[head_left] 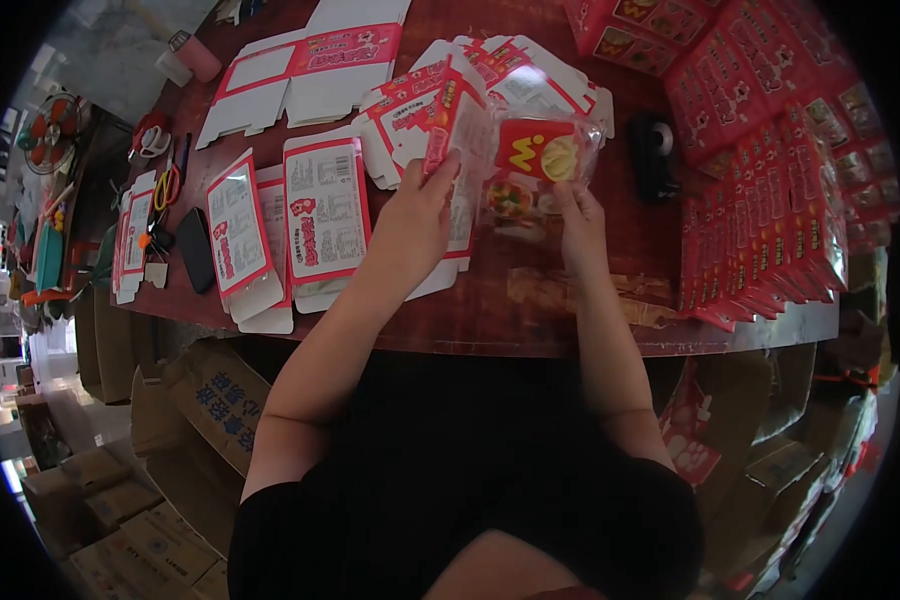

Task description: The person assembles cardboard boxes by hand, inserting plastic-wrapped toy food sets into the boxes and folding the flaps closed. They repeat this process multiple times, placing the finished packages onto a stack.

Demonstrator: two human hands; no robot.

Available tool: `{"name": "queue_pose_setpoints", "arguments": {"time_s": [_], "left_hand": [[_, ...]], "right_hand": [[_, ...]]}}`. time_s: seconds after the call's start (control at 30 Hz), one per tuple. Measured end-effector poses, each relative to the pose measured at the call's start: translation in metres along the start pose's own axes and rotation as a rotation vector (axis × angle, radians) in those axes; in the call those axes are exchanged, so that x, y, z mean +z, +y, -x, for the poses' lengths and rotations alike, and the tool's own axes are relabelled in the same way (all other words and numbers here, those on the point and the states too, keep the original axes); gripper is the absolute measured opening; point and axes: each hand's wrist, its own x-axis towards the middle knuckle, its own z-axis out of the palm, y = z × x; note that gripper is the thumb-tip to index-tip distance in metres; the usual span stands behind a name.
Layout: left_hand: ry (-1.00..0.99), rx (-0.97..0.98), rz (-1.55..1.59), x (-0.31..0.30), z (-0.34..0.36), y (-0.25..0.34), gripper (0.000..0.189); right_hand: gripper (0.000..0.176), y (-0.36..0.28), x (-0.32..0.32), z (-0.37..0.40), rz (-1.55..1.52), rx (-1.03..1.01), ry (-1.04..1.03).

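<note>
My left hand point(422, 215) is closed around a red-and-white printed carton point(457, 115), which stands tilted up over the table. In my right hand point(581, 222) is a clear plastic pack point(540, 150), pinched at its lower right edge. A red panel with a yellow letter and a pale round piece shows inside the pack, with colourful pieces below. The pack's left side comes right up against the carton. Flattened cartons point(530, 75) lie behind both hands, and another flat printed carton point(315, 210) lies left of my left forearm.
Rows of filled red boxes point(760, 220) stand along the right of the dark red table point(450, 325). A black device point(653, 155) sits near them. To the left lie a black phone point(196, 250), scissors point(166, 186) and a tape dispenser point(151, 135). Cardboard boxes point(205, 410) stand below the table edge.
</note>
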Motion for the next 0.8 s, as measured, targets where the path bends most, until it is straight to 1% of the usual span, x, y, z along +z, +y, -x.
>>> {"name": "queue_pose_setpoints", "arguments": {"time_s": [0.07, 0.17, 0.2, 0.27, 0.3, 0.33, 0.37, 0.4, 0.47, 0.5, 0.53, 0.57, 0.6, 0.7, 0.77, 0.8], "left_hand": [[0.065, -0.05, 0.0, -0.013, -0.001, -0.01, 0.06], [0.141, -0.124, 0.015, -0.039, 0.005, -0.02, 0.063], [0.178, -0.084, -0.042, -0.047, 0.007, -0.024, 0.069], [0.288, -0.083, 0.153, -0.051, 0.014, -0.033, 0.075], [0.28, -0.145, 0.283, -0.053, 0.018, -0.031, 0.079], [0.261, -0.173, 0.466, -0.052, 0.023, -0.023, 0.082], [0.24, -0.203, 0.649, -0.051, 0.028, -0.016, 0.084], [0.185, -0.114, 0.772, -0.044, 0.033, -0.019, 0.088], [0.131, -0.06, 0.785, -0.029, 0.043, -0.024, 0.092], [0.067, -0.018, 0.665, -0.026, 0.045, -0.023, 0.096], [0.034, -0.107, 0.638, -0.021, 0.049, -0.021, 0.097], [0.002, -0.196, 0.611, -0.017, 0.052, -0.017, 0.099], [0.028, -0.177, 0.525, -0.015, 0.053, -0.01, 0.099], [-0.004, -0.243, 0.542, -0.014, 0.054, -0.005, 0.09], [-0.041, -0.342, 0.614, -0.013, 0.054, 0.0, 0.085], [-0.057, -0.391, 0.648, -0.013, 0.054, 0.003, 0.082]], "right_hand": [[0.039, -0.005, -0.002, -0.001, -0.249, 0.089, -0.001], [0.038, -0.008, -0.018, -0.005, -0.128, 0.146, 0.01], [0.038, 0.0, -0.023, -0.006, 0.115, -0.015, 0.145], [0.039, -0.014, -0.02, 0.004, 0.44, -0.285, 0.32], [0.039, -0.024, -0.015, 0.01, 0.604, -0.419, 0.404], [0.04, -0.032, -0.009, 0.018, 0.585, -0.438, 0.285], [0.038, -0.035, 0.003, 0.029, 0.333, -0.253, 0.118], [0.038, -0.036, 0.017, 0.039, 0.077, -0.069, -0.048], [0.044, -0.034, 0.04, 0.055, 0.134, -0.224, -0.338], [0.046, -0.03, 0.051, 0.062, 0.093, -0.195, -0.351], [0.048, -0.025, 0.06, 0.067, 0.052, -0.167, -0.364], [0.047, -0.017, 0.066, 0.067, -0.031, -0.183, -0.315], [0.046, -0.013, 0.07, 0.068, -0.006, -0.204, -0.299], [0.045, -0.009, 0.077, 0.071, 0.081, -0.253, -0.273], [0.045, -0.009, 0.078, 0.068, 0.162, -0.277, -0.279], [0.047, -0.013, 0.078, 0.068, 0.173, -0.254, -0.297]]}}
